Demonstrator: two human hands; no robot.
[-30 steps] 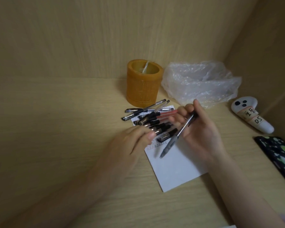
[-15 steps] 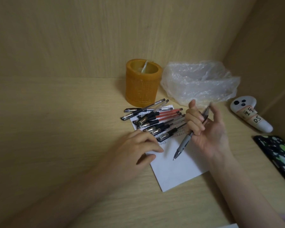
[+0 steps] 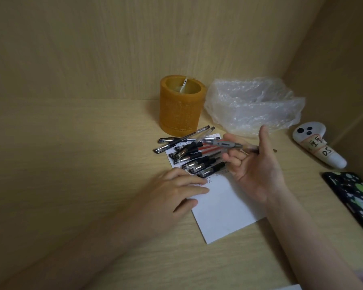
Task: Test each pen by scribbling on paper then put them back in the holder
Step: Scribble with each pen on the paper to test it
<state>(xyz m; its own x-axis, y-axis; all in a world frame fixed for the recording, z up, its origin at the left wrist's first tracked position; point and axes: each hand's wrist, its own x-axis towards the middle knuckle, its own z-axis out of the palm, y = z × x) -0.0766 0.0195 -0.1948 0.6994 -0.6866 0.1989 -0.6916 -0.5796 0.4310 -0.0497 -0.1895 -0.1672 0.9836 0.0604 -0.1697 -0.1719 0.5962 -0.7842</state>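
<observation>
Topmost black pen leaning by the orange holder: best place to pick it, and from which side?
Judgement: pinch the black pen at its upper clear barrel near the holder, coming from above. That end lies on top of the pile with nothing over it; the lower grip end sits flat on the desk, harder to get under.

A grey pen (image 3: 224,143) lies almost level in the air, its tip pointing left, held between the fingers of the right hand (image 3: 258,170) above the pile of pens (image 3: 195,155). That pile, black and red pens lying crisscross, covers the far end of the white paper (image 3: 222,208), which lies flat on the surface. The orange round holder (image 3: 181,105) stands upright just behind the pile.
</observation>
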